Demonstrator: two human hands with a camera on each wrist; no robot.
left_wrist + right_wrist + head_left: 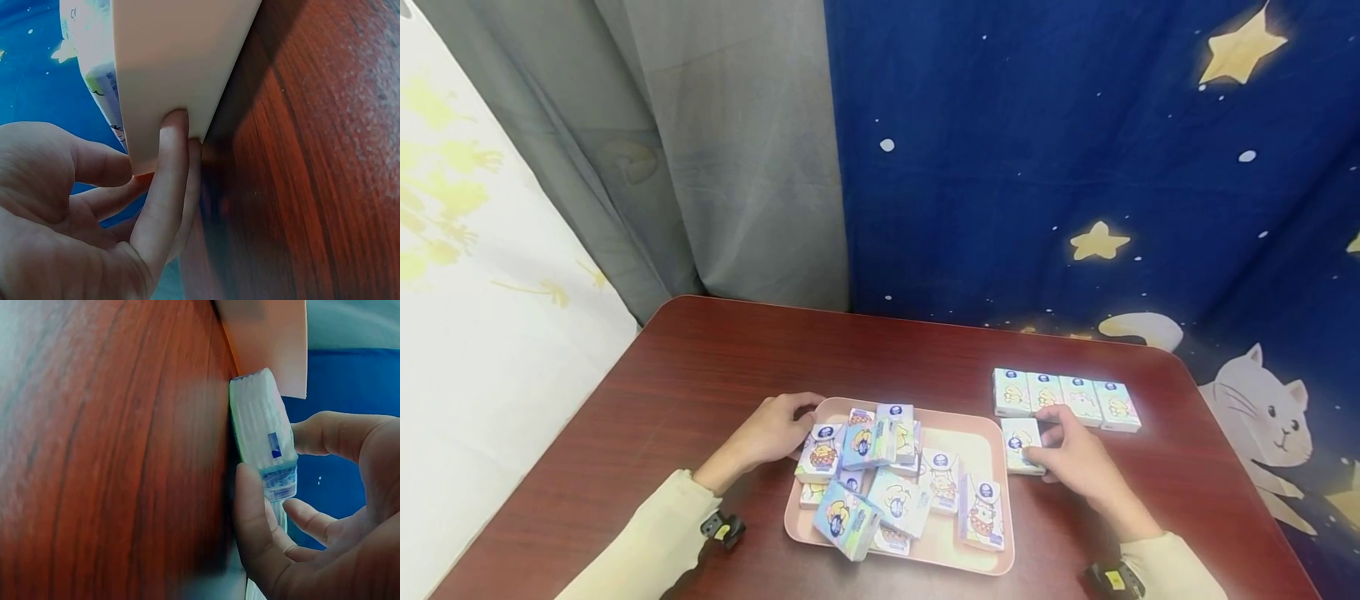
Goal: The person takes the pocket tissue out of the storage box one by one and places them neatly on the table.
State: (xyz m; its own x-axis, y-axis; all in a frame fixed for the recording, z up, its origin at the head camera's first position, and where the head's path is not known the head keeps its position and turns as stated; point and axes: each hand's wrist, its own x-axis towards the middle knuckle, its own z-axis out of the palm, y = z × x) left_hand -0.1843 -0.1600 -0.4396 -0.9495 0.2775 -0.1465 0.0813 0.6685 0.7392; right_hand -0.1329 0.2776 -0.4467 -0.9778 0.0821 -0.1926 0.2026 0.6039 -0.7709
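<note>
My right hand (1078, 458) holds a small pack of tissues (1018, 442) by its edges, just right of the tray. In the right wrist view the thumb (315, 434) and a finger (250, 494) lie on opposite faces of this pack (257, 419); it appears to be resting on the table. With my left hand (775, 429) I grip the back left corner of a pink tray (977, 562). Its thumb (103, 165) is at the rim and fingers press the outer wall (169, 62). Several tissue packs (898, 500) lie heaped in the tray, mostly toward its left.
A row of several tissue packs (1081, 400) stands side by side behind my right hand. Everything is on a dark red wooden table (737, 350). Grey (745, 150) and blue starry curtains (1000, 167) hang behind it, and a white cloth (490, 333) hangs at left.
</note>
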